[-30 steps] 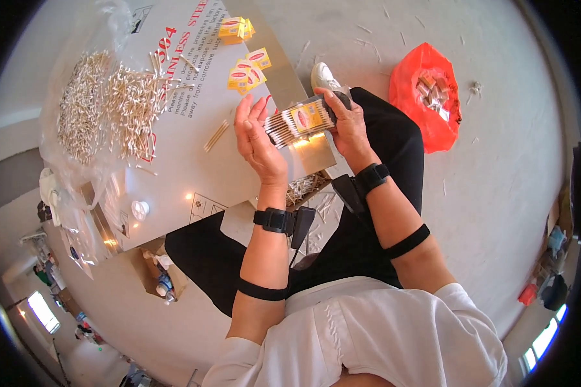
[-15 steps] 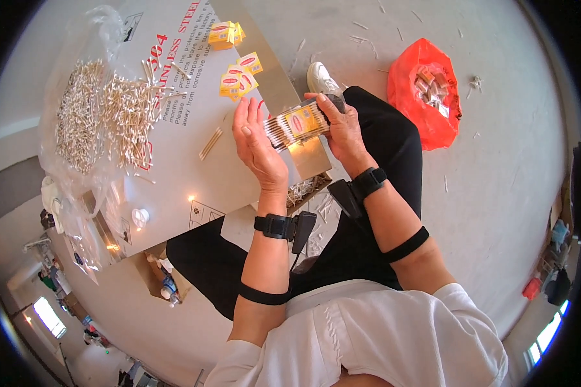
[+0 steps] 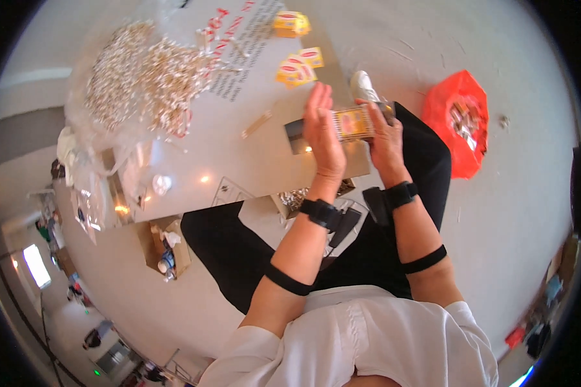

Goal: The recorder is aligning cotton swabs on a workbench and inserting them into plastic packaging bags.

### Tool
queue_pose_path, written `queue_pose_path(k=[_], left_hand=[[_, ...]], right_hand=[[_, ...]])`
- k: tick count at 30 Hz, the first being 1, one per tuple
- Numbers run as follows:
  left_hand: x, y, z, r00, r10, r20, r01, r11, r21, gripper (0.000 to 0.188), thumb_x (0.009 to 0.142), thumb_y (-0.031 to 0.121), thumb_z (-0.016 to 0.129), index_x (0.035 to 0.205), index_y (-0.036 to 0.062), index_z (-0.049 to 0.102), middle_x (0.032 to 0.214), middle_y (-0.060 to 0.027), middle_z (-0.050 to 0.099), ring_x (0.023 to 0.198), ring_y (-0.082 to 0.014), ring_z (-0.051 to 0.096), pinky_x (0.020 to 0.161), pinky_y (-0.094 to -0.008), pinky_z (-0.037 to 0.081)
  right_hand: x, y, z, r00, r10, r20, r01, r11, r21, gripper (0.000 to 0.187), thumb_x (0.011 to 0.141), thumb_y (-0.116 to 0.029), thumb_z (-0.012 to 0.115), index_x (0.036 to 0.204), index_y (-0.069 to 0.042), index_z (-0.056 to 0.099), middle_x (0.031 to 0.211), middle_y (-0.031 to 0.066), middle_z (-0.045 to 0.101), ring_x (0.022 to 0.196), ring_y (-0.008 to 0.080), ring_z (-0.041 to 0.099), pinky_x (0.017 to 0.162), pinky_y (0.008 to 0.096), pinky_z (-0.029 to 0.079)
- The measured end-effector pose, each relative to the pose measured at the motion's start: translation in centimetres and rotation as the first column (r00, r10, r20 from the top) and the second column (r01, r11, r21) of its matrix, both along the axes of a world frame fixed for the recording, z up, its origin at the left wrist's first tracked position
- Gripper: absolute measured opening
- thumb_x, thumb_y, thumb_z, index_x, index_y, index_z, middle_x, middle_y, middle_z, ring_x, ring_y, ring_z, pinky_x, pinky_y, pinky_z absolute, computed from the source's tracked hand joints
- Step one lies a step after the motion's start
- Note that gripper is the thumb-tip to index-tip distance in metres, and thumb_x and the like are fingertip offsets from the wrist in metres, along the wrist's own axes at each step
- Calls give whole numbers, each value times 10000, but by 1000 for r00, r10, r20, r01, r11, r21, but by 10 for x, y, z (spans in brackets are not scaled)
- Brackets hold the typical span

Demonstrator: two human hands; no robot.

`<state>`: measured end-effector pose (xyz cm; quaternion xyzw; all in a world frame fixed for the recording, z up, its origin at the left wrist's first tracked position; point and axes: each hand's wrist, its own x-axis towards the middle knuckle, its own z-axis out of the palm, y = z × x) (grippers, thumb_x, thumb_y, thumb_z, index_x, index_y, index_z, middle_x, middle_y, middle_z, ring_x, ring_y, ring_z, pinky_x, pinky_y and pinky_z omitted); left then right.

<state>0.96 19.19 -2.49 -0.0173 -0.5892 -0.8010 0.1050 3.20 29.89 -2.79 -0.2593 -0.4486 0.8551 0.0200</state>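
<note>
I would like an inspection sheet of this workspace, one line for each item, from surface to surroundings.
Surface: grey table, with red and black print.
Job's things: clear pack with yellow label; loose swabs heaped at left; yellow cards beyond the hands.
Clutter: a few sticks lying apart; small white object toward the near edge.
Left hand: left hand at the pack's left end, fingers extended; contact unclear.
Right hand: right hand grips the pack.
Cables: cannot tell for certain.
Surroundings: red bag on the floor at right; open carton at left.
</note>
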Motion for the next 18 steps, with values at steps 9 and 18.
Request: queue_pose_path(k=[9, 18], left_hand=[[6, -62, 22, 950, 220, -220, -307, 779, -547, 260, 922, 89, 610, 1175, 37, 578, 1174, -92, 615, 1110, -243, 545, 959, -375, 426], [-18, -262, 12, 808, 539, -238, -455, 314, -833, 405, 772, 37, 693, 1154, 27, 561, 1157, -174, 574, 1125, -352, 493, 967, -484, 389]], right_hand=[[3, 31, -20, 966, -185, -179, 255, 791, 556, 286, 927, -210, 680, 1115, 5, 667, 1009, 42, 657, 868, 133, 599, 804, 281, 484], [-25, -80, 62, 773, 619, -142, -64, 299, 952, 340, 765, 17, 711, 1089, -24, 616, 1120, 127, 594, 889, 270, 612, 777, 356, 510]])
